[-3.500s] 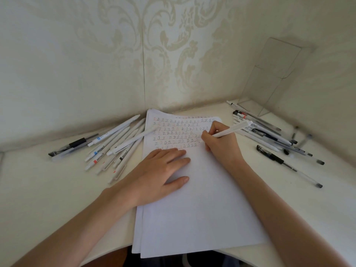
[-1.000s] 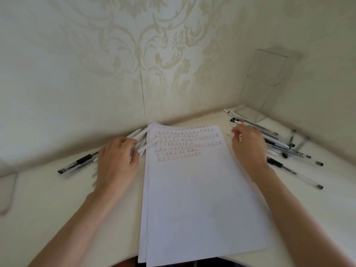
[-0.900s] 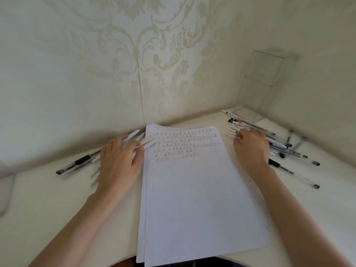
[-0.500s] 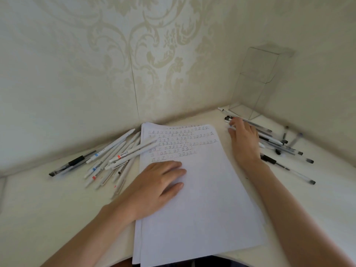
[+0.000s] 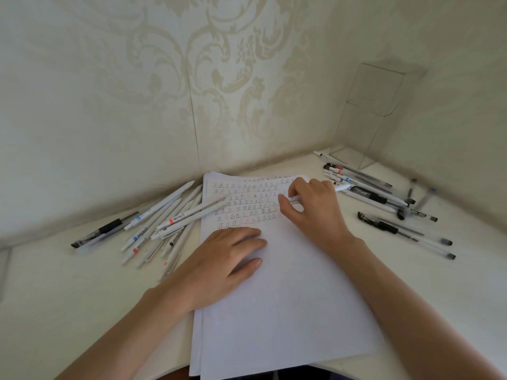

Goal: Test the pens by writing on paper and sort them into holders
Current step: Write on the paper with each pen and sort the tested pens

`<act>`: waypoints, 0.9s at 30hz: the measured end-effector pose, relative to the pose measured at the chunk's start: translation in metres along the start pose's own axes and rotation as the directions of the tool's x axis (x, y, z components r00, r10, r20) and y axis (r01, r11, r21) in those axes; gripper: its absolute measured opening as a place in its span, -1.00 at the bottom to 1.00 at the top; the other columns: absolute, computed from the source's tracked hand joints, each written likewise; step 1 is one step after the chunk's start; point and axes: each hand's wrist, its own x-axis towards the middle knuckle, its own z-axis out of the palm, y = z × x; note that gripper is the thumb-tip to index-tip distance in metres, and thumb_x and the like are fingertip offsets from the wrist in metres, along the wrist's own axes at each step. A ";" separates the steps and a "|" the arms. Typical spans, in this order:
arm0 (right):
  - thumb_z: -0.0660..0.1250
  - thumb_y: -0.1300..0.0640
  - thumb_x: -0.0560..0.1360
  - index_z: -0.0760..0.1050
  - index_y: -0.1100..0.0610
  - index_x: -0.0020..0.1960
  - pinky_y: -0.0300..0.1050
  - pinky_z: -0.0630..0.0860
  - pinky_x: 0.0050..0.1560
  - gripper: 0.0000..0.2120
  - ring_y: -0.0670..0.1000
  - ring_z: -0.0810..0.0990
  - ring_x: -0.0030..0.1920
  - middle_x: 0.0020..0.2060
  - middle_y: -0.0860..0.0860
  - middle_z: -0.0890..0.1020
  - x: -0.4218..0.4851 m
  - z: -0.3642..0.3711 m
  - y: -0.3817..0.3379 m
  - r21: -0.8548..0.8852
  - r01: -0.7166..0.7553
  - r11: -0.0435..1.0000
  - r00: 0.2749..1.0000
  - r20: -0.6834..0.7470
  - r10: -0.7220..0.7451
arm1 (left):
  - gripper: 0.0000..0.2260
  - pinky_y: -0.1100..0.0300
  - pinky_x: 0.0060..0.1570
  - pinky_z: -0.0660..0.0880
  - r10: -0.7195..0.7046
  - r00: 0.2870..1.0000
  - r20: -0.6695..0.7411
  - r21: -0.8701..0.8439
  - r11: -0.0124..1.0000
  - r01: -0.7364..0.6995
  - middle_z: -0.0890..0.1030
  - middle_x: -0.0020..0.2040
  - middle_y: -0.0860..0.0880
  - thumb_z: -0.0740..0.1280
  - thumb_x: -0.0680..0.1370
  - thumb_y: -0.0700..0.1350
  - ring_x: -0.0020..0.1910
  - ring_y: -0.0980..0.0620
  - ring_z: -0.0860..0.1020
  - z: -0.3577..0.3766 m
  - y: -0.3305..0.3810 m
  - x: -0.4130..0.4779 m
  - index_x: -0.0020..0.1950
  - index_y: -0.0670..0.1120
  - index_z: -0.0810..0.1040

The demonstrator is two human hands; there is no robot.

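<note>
Paper: white sheet stack (image 5: 288, 311), rows of test marks on top, blank below.
Holder: clear plastic box holder (image 5: 375, 105), far corner, no pen visible inside; sorting likely unstarted.
Pens: white pens (image 5: 164, 220) loose left; mixed white and black pens (image 5: 378, 196) loose right.
Hands: left hand (image 5: 225, 259) flat on paper; right hand (image 5: 312, 209) pinching white blue-banded pen (image 5: 341, 187) over marks.

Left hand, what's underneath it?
The left hand lies flat on a white paper stack, just below the handwritten rows. The sheet under the palm is covered, so marks there cannot be seen.
</note>
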 end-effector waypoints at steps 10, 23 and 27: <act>0.02 0.02 0.56 0.47 0.24 0.05 -0.37 0.29 -0.25 -0.65 -0.16 0.40 -0.29 -0.25 0.05 0.50 0.003 -0.024 -0.017 0.498 -0.224 0.838 0.970 0.027 0.243 | -0.63 0.31 0.21 0.19 -0.013 1.000 -0.003 0.001 1.000 0.013 0.50 0.24 0.00 0.10 0.56 0.10 0.20 0.11 0.36 0.000 0.001 0.000 0.23 -0.04 0.51; 0.35 0.24 0.49 0.50 0.15 -0.20 -0.24 0.37 -0.37 -0.90 -0.09 0.47 -0.40 -0.39 0.04 0.56 0.005 -0.009 -0.015 0.624 -0.661 0.417 0.738 0.436 0.516 | -0.63 0.28 0.18 0.25 -0.047 0.999 0.012 0.053 0.998 0.046 0.50 0.20 0.04 0.10 0.54 0.12 0.16 0.09 0.41 -0.003 0.004 0.002 0.20 -0.02 0.52; 0.38 0.14 0.50 0.47 0.22 -0.26 -0.40 0.33 -0.40 -0.78 -0.20 0.44 -0.47 -0.46 0.01 0.56 0.007 -0.011 -0.012 0.569 -0.657 0.496 0.752 0.438 0.493 | -0.63 0.12 0.09 0.37 -0.029 1.000 -0.010 0.154 0.988 0.030 0.52 0.15 0.00 0.08 0.53 0.12 0.09 -0.02 0.49 -0.003 0.016 0.024 0.11 -0.04 0.53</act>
